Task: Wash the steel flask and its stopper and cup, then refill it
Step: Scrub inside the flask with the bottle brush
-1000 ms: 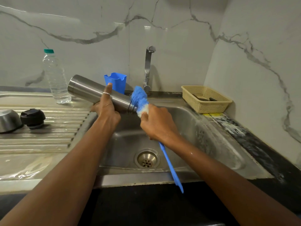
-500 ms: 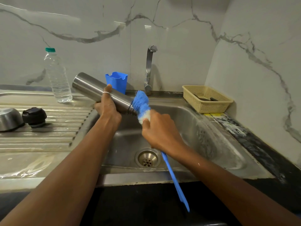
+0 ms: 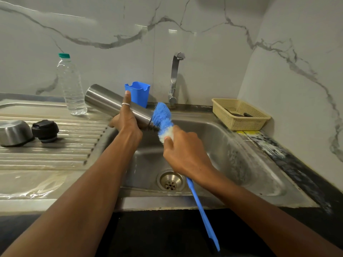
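Two hands busy, left hand [image 3: 128, 121] wrapped round shiny steel flask [image 3: 111, 103], right hand [image 3: 182, 154] gripping fluffy blue brush [image 3: 163, 117] at its mouth

Wet steel drainboard [image 3: 55, 156], steel cup [image 3: 14, 132], black stopper [image 3: 45, 130], water bottle [image 3: 71, 86]

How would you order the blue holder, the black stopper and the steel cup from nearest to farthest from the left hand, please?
1. Blue holder: just behind the left hand, by the wall.
2. Black stopper: off to the left, on the drainboard.
3. Steel cup: farthest left, beside the stopper.
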`<state>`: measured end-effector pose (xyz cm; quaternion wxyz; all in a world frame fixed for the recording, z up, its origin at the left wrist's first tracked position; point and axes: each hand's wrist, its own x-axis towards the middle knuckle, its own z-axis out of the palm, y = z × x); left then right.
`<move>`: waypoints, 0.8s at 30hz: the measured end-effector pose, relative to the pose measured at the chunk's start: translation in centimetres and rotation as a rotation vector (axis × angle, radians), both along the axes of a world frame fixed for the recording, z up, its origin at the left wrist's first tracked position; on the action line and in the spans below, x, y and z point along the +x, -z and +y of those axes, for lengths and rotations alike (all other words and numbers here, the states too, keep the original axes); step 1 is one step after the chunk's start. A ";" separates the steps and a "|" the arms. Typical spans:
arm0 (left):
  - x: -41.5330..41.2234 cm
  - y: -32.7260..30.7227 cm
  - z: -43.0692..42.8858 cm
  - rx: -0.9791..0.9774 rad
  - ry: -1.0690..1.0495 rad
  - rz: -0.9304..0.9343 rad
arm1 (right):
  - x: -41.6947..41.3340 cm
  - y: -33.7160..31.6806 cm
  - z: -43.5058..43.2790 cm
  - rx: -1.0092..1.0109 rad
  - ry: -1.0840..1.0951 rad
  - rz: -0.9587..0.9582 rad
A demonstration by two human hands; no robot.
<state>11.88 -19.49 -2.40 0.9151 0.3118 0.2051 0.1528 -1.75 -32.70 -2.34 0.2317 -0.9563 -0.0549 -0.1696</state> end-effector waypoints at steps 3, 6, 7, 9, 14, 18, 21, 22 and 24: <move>0.0 0.2 -0.4 0.026 -0.017 0.011 | 1.6 -0.9 0.2 0.049 0.020 0.024; 0.2 0.4 -0.9 0.078 0.024 -0.010 | 1.9 -1.0 0.0 0.097 0.035 0.050; 0.3 0.4 -1.0 0.101 0.027 -0.013 | 1.6 -0.7 -0.1 0.095 0.040 0.044; 0.3 0.4 -0.9 0.114 0.018 -0.008 | 0.5 0.0 -0.1 0.056 0.030 0.021; 0.1 0.5 -0.4 0.057 -0.014 0.007 | 0.9 -0.2 0.4 0.031 0.010 0.015; 0.0 0.6 -0.9 0.120 -0.003 -0.015 | 1.7 -0.5 0.2 0.060 0.030 0.035; 0.2 0.4 -0.5 0.143 0.007 -0.018 | 0.2 0.3 0.2 0.033 -0.001 0.023; 0.2 0.3 -0.3 0.134 0.002 -0.016 | -0.3 0.4 0.4 0.029 -0.013 0.019; 0.3 0.4 0.0 0.114 -0.018 -0.017 | -0.2 0.3 0.5 0.023 -0.019 0.011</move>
